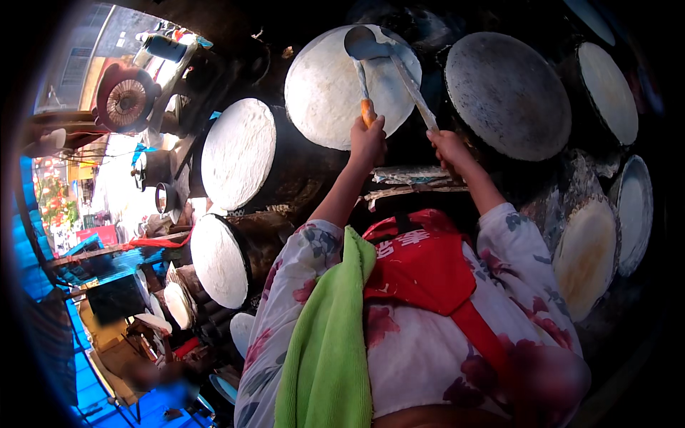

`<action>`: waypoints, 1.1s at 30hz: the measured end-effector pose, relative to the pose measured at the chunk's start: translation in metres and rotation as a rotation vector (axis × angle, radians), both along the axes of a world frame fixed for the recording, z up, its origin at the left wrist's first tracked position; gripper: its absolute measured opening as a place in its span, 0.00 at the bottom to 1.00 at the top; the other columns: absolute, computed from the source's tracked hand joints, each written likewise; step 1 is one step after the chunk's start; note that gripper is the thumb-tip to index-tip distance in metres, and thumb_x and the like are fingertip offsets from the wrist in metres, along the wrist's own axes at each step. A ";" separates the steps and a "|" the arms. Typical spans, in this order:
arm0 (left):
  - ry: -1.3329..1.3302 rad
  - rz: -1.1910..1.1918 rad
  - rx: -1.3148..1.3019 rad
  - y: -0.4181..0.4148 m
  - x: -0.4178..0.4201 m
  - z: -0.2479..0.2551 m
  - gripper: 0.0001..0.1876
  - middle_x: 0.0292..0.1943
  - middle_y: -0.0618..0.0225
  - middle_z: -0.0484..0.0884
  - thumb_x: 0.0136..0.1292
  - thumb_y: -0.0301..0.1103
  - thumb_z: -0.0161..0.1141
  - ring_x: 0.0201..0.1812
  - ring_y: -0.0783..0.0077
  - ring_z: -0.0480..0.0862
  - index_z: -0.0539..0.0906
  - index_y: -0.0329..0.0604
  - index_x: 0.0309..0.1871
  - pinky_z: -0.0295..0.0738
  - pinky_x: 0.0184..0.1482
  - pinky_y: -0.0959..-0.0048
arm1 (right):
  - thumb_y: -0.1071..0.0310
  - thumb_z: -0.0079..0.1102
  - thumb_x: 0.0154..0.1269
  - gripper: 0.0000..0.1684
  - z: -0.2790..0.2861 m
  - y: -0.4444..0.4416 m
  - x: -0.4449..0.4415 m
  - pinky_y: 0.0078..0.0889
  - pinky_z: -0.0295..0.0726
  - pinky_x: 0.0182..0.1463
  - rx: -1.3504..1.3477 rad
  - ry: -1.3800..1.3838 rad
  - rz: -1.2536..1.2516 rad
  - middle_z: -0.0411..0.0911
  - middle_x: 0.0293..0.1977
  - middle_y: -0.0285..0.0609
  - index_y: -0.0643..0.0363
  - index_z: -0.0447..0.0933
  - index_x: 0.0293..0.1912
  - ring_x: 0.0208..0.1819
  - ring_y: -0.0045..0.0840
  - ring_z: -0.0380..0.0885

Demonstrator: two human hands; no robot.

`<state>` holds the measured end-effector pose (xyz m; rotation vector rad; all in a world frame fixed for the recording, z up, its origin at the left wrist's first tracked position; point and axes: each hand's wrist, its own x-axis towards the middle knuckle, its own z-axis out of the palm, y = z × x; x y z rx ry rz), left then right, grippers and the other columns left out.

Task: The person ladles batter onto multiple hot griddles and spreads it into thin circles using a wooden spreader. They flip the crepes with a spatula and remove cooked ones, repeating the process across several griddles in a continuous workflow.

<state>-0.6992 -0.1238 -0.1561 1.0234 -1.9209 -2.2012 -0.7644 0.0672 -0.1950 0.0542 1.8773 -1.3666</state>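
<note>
My left hand [368,140] grips the orange handle [367,111] of a metal utensil. In my right hand [451,150] is the pale, flat handle [415,88] of a long utensil. Both tools reach over a large round griddle [321,91] coated with a pale, white layer. Their far ends meet at a rounded grey ladle bowl [359,43] near the griddle's upper edge. Which handle carries this bowl is hard to tell, since the heads overlap. Right of my right hand is a round griddle with a dark grey surface [508,96].
White-coated griddles [239,154] [219,262] stand on the left. Others [609,93] [586,259] line the right, one browned. A green towel [326,342] hangs over my left side. Beyond the left griddles are a round red-brown object [127,99] and blue sheeting [128,398].
</note>
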 end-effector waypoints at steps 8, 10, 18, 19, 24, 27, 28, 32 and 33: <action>-0.020 0.006 0.180 0.003 0.023 0.023 0.12 0.20 0.72 0.68 0.65 0.40 0.54 0.13 0.79 0.67 0.67 0.45 0.44 0.59 0.12 0.80 | 0.48 0.48 0.67 0.21 -0.006 -0.011 0.028 0.22 0.59 0.11 -0.228 -0.239 0.025 0.63 0.11 0.31 0.54 0.64 0.27 0.07 0.17 0.58; 0.030 0.064 0.401 0.001 0.030 0.030 0.12 0.20 0.74 0.66 0.66 0.39 0.53 0.13 0.80 0.64 0.68 0.44 0.46 0.58 0.13 0.81 | 0.48 0.46 0.68 0.20 -0.003 -0.014 0.040 0.21 0.57 0.11 -0.421 -0.436 0.007 0.62 0.12 0.31 0.53 0.64 0.28 0.07 0.16 0.57; 0.556 0.020 1.211 -0.039 0.093 0.053 0.20 0.19 0.77 0.63 0.73 0.41 0.40 0.12 0.86 0.60 0.67 0.35 0.58 0.56 0.17 0.83 | 0.50 0.45 0.70 0.18 0.025 -0.034 0.066 0.19 0.56 0.11 -0.817 -0.478 0.082 0.61 0.13 0.30 0.53 0.66 0.29 0.07 0.14 0.56; 0.558 0.035 1.233 -0.041 0.096 0.057 0.20 0.19 0.77 0.63 0.73 0.41 0.40 0.12 0.86 0.61 0.67 0.35 0.58 0.56 0.17 0.83 | 0.51 0.46 0.69 0.18 0.037 -0.040 0.066 0.18 0.56 0.11 -0.776 -0.356 0.103 0.61 0.13 0.30 0.54 0.66 0.29 0.08 0.14 0.57; 0.516 0.036 1.406 -0.052 0.102 0.075 0.21 0.19 0.76 0.64 0.73 0.40 0.40 0.12 0.86 0.62 0.66 0.29 0.56 0.59 0.17 0.83 | 0.53 0.52 0.66 0.17 0.037 -0.064 0.067 0.18 0.57 0.11 -0.319 0.020 0.141 0.63 0.14 0.30 0.58 0.68 0.32 0.09 0.12 0.59; 0.576 0.014 1.508 -0.059 0.109 0.096 0.22 0.19 0.75 0.65 0.73 0.40 0.38 0.12 0.85 0.65 0.65 0.26 0.57 0.61 0.18 0.83 | 0.53 0.53 0.66 0.18 0.044 -0.056 0.065 0.18 0.57 0.11 -0.435 0.159 -0.025 0.62 0.14 0.30 0.59 0.69 0.33 0.09 0.11 0.58; 0.599 0.010 1.507 -0.062 0.113 0.101 0.22 0.19 0.75 0.65 0.73 0.40 0.38 0.12 0.85 0.66 0.64 0.26 0.57 0.62 0.18 0.83 | 0.51 0.51 0.67 0.18 0.043 -0.053 0.062 0.16 0.55 0.12 -0.349 0.219 -0.033 0.61 0.12 0.28 0.56 0.66 0.30 0.09 0.10 0.55; 0.678 -0.002 1.394 -0.075 0.137 0.124 0.22 0.19 0.74 0.66 0.74 0.40 0.36 0.12 0.84 0.67 0.61 0.28 0.60 0.62 0.17 0.83 | 0.51 0.51 0.67 0.19 0.021 -0.023 0.041 0.17 0.54 0.10 -0.264 0.103 -0.174 0.60 0.12 0.29 0.56 0.66 0.28 0.08 0.12 0.55; 0.672 0.012 1.328 -0.079 0.144 0.126 0.22 0.19 0.74 0.65 0.74 0.40 0.36 0.12 0.84 0.66 0.61 0.28 0.61 0.61 0.17 0.83 | 0.51 0.51 0.66 0.20 0.016 -0.012 0.034 0.18 0.55 0.10 -0.232 0.084 -0.197 0.60 0.12 0.29 0.57 0.67 0.28 0.08 0.13 0.55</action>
